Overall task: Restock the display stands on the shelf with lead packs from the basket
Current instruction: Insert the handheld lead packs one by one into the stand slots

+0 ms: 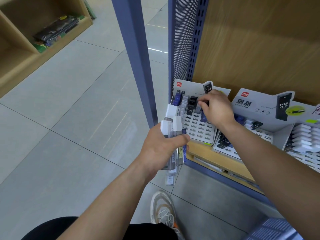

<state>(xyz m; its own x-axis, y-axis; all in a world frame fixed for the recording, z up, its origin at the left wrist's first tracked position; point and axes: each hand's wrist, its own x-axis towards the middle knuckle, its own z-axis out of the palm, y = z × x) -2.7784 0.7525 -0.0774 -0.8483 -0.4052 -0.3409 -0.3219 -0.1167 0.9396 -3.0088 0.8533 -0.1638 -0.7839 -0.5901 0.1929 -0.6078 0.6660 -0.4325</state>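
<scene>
left hand (pixel 161 146) grips lead packs (pixel 175 125) | right hand (pixel 217 108) pinches pack (pixel 205 102) in stand (pixel 199 129)

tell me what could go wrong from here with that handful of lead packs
1. The left hand grips a loose bundle of lead packs; one pack hangs below the hand and could slip to the floor.
2. The right hand, pinching a dark pack over the display stand, may knock the neighbouring packs standing in their slots.
</scene>
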